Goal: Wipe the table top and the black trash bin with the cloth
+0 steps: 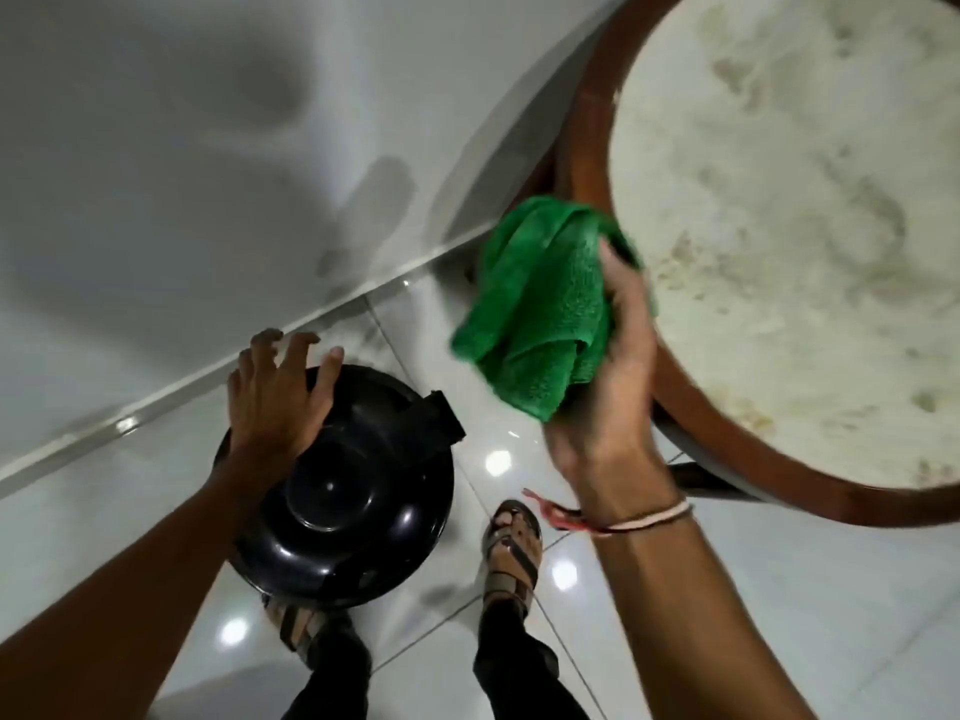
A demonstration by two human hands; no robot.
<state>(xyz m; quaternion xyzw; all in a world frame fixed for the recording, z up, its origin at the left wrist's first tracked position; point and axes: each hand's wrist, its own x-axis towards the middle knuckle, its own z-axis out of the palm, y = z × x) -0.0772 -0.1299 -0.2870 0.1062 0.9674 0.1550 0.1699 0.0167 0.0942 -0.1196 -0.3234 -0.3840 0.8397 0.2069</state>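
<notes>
A round black trash bin (353, 491) with a glossy domed lid stands on the floor at the lower middle. My left hand (278, 397) rests flat on the far left side of its lid, fingers spread. My right hand (608, 402) grips a bunched green cloth (540, 304) in the air, just left of the table and above the floor to the right of the bin. The round table top (800, 226), pale marble with a brown wooden rim, fills the upper right.
A white wall (182, 148) meets the glossy tiled floor (498, 459) just behind the bin. My two sandalled feet (511, 548) stand beside and below the bin. A dark table leg (696, 475) shows under the rim.
</notes>
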